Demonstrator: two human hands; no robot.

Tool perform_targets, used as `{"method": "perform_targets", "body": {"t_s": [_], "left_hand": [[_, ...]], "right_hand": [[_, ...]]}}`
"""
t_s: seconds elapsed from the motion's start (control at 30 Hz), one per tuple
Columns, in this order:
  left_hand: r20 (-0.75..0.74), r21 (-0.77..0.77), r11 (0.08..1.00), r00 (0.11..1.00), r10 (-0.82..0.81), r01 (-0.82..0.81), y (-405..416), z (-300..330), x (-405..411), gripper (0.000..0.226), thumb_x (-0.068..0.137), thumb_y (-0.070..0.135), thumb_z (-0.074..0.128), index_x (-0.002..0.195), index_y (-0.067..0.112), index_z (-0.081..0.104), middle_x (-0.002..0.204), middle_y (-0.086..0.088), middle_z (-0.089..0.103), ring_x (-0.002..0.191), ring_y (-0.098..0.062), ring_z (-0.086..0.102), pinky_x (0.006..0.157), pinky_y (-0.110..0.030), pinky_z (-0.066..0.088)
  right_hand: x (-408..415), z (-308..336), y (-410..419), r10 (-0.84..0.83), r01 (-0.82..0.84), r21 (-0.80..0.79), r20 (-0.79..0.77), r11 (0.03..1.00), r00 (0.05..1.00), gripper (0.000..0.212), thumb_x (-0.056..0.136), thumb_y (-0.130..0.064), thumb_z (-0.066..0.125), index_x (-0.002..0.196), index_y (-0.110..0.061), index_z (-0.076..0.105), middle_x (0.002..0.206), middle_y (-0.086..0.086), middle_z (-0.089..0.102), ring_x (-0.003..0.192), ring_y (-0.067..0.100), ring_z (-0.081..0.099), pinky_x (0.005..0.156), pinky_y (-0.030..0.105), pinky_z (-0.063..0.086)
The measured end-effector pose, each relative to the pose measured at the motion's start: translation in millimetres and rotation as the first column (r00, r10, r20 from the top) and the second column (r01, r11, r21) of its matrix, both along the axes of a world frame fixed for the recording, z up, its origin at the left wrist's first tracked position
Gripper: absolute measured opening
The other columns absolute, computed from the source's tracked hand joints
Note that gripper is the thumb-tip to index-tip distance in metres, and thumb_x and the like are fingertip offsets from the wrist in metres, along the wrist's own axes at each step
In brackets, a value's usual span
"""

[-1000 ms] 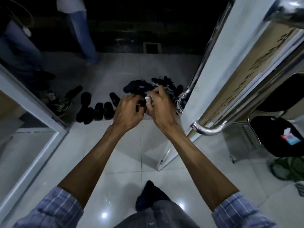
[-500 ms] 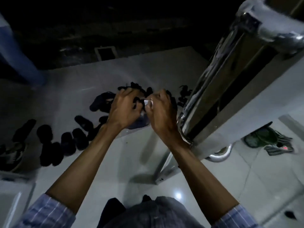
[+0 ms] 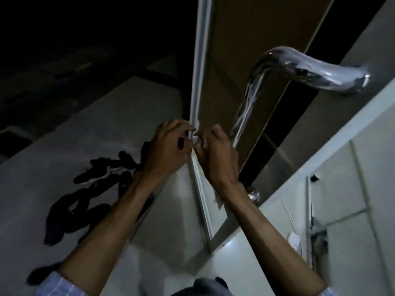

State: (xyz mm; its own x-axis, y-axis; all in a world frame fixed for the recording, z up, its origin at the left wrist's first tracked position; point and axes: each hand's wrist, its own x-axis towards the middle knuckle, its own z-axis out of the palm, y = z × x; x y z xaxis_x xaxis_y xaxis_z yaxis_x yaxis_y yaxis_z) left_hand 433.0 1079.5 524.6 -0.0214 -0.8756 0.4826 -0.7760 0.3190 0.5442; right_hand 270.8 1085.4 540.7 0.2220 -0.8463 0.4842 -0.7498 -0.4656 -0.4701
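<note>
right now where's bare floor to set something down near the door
Bare floor lies between the shoes and the door. More lies right of the door, past the handle. Shoes crowd the left; the left hand and right hand pinch a white scrap at the door edge.

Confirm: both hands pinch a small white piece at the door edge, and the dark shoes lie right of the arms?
No: the head view shows the dark shoes left of the arms. Left hand and right hand do pinch the small white piece at the door edge.
</note>
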Motion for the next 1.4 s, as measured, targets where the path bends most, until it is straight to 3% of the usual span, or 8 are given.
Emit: {"method": "perform_targets", "body": {"t_s": [0.17,0.3,0.53,0.87,1.1,1.23,1.3,1.4], "left_hand": [[0.031,0.033,0.984,0.984,-0.177,0.176,-15.5,11.7,-3.3,0.032,0.092,0.020,0.056,0.119,0.013,0.071,0.129,-0.003,0.066,0.120,-0.023,0.060,0.108,-0.036,0.043],[0.022,0.008,0.962,0.961,-0.274,0.274,-15.9,12.5,-9.9,0.037,0.091,0.021,0.052,0.122,0.013,0.069,0.127,-0.002,0.066,0.119,-0.022,0.060,0.104,-0.043,0.047],[-0.071,-0.101,0.947,0.947,-0.313,0.306,-25.5,25.2,-12.3,0.037,0.089,0.018,0.053,0.122,0.014,0.070,0.129,0.000,0.064,0.120,-0.020,0.059,0.100,-0.040,0.050],[-0.194,-0.332,0.865,0.870,-0.453,0.376,-29.7,79.7,-26.8,0.032,0.092,0.004,0.060,0.121,0.010,0.070,0.129,0.000,0.063,0.126,-0.016,0.058,0.104,-0.050,0.049],[-0.150,-0.464,0.730,0.768,-0.623,0.502,-24.9,145.8,-49.4,0.034,0.097,0.016,0.071,0.130,0.008,0.065,0.132,-0.005,0.060,0.130,-0.017,0.056,0.103,-0.044,0.050],[-0.058,-0.461,0.688,0.755,-0.653,0.560,-32.8,174.8,-63.6,0.045,0.094,0.029,0.075,0.135,0.013,0.063,0.137,-0.002,0.056,0.130,-0.017,0.052,0.106,-0.027,0.045],[-0.027,-0.451,0.679,0.751,-0.659,0.579,-39.0,181.7,-71.3,0.046,0.092,0.033,0.077,0.133,0.015,0.064,0.136,-0.002,0.055,0.128,-0.017,0.052,0.105,-0.022,0.043],[-0.001,-0.436,0.653,0.725,-0.688,0.619,-47.1,186.2,-79.3,0.045,0.089,0.035,0.078,0.129,0.018,0.066,0.131,0.000,0.055,0.123,-0.016,0.053,0.102,-0.028,0.045]], "right_hand": [[1.4,12.2,10.2,-0.168,0.169,0.018,-0.008,0.986,0.986,0.007,0.100,-0.029,0.055,0.098,-0.022,0.056,0.104,-0.003,0.048,0.088,0.018,0.051,0.067,0.039,0.051],[-1.2,17.0,16.5,-0.245,0.245,-0.027,0.001,0.969,0.969,0.012,0.102,-0.029,0.054,0.105,-0.021,0.062,0.105,-0.002,0.052,0.084,0.016,0.054,0.064,0.037,0.051],[-4.6,22.4,10.7,-0.296,0.296,-0.086,0.015,0.951,0.955,0.011,0.101,-0.027,0.060,0.111,-0.023,0.062,0.112,-0.005,0.053,0.090,0.013,0.058,0.064,0.043,0.059],[-8.8,77.7,43.9,-0.328,0.355,-0.292,0.140,0.888,0.934,0.017,0.102,-0.025,0.061,0.116,-0.019,0.069,0.110,-0.006,0.059,0.085,0.007,0.060,0.061,0.035,0.056],[-19.1,148.5,84.7,-0.414,0.539,-0.486,0.348,0.688,0.841,0.020,0.099,-0.016,0.063,0.111,-0.005,0.074,0.114,0.008,0.063,0.100,0.019,0.065,0.077,0.031,0.059],[-33.5,174.7,84.6,-0.511,0.651,-0.570,0.412,0.501,0.754,0.017,0.096,-0.010,0.063,0.103,0.000,0.075,0.108,0.019,0.063,0.100,0.028,0.063,0.084,0.013,0.044],[-40.6,179.0,79.5,-0.538,0.685,-0.551,0.433,0.477,0.723,0.018,0.095,-0.012,0.062,0.103,-0.002,0.075,0.109,0.020,0.062,0.101,0.026,0.063,0.085,0.006,0.039],[-49.6,178.5,72.2,-0.559,0.711,-0.518,0.445,0.476,0.699,0.018,0.095,-0.013,0.062,0.105,-0.004,0.075,0.111,0.017,0.062,0.102,0.021,0.062,0.084,0.003,0.039]]}}
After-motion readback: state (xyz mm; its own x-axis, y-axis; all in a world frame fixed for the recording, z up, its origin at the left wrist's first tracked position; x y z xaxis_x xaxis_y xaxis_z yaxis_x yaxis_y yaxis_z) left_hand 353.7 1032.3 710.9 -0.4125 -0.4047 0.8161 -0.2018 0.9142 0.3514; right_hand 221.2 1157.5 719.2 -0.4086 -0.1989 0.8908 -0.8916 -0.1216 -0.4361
